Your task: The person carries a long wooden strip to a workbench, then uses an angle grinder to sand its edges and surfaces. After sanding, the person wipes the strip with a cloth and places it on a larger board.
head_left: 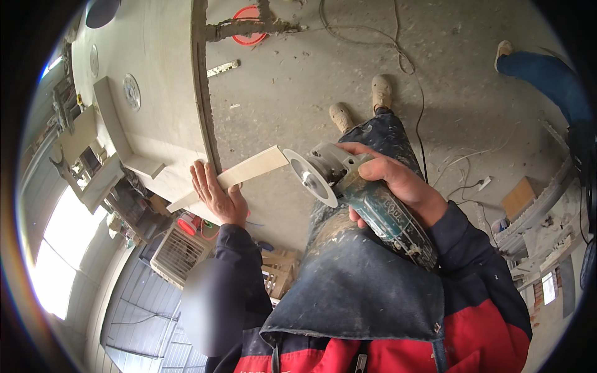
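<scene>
My right hand (pixel 404 183) is wrapped round the body of a green and grey angle grinder (pixel 388 221). Its pale round disc (pixel 305 174) faces left, close to the end of a thin, pale strip (pixel 258 164). The strip lies across the edge of a large light-coloured worktop (pixel 161 74), with one end sticking out toward the disc. My left hand (pixel 217 198) rests flat on the strip at the worktop's edge, fingers stretched out. Whether the disc touches the strip or is spinning, I cannot tell.
On the worktop lie an L-shaped pale piece (pixel 115 121) and a round metal fitting (pixel 131 92). A red basin (pixel 250 28) and loose cables (pixel 398 46) are on the dusty floor. Another person's leg (pixel 541 78) shows at the right. A slatted crate (pixel 177 252) stands at the lower left.
</scene>
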`<state>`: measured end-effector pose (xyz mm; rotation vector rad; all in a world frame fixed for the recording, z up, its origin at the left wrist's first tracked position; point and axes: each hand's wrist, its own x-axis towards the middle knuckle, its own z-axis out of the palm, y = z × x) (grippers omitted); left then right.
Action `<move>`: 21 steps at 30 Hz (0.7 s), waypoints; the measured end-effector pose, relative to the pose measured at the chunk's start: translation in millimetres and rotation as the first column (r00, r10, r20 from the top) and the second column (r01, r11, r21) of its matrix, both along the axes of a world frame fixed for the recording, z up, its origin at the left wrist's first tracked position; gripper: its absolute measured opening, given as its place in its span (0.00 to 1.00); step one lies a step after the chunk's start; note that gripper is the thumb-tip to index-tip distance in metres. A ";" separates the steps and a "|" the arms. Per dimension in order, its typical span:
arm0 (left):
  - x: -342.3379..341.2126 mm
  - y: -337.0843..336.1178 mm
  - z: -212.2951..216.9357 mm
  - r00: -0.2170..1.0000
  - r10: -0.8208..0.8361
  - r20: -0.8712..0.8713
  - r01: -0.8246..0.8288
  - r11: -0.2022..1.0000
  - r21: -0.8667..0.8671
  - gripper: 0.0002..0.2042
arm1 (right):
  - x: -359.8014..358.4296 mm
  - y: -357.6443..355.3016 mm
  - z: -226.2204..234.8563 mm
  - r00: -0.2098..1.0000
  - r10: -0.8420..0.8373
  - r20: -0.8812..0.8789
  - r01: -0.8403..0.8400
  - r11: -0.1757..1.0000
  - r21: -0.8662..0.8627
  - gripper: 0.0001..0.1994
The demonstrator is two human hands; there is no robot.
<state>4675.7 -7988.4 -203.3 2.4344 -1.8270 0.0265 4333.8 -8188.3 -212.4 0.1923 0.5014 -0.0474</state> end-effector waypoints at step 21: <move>1.4 1.8 1.4 1.000 0.001 -0.029 -0.002 1.000 -0.012 0.35 | 9.1 -10.5 0.1 1.000 0.027 0.008 -0.026 0.997 -0.072 0.35</move>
